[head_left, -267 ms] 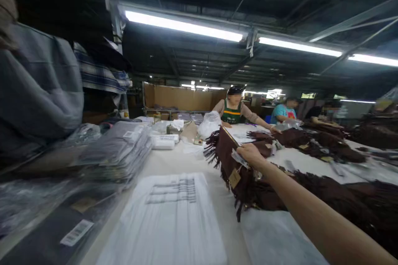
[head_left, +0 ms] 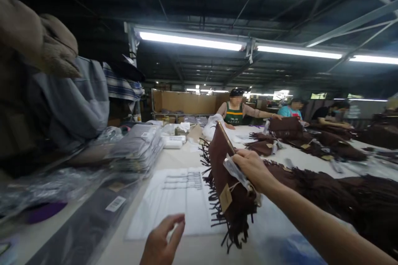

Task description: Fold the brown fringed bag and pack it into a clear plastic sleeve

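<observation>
Right hand (head_left: 253, 169) is clamped on a folded brown fringed scarf (head_left: 228, 174) with a card tag, held upright above the tabletop (head_left: 199, 252); left hand (head_left: 161, 242) hangs loosely open, empty, just short of the flat clear bags (head_left: 177, 198). Scarf looks unbagged, many more brown ones (head_left: 342, 194) piled right. Packed grey stacks (head_left: 139, 145) left, co-workers (head_left: 236, 112) opposite under strip lights, dim workshop.
</observation>
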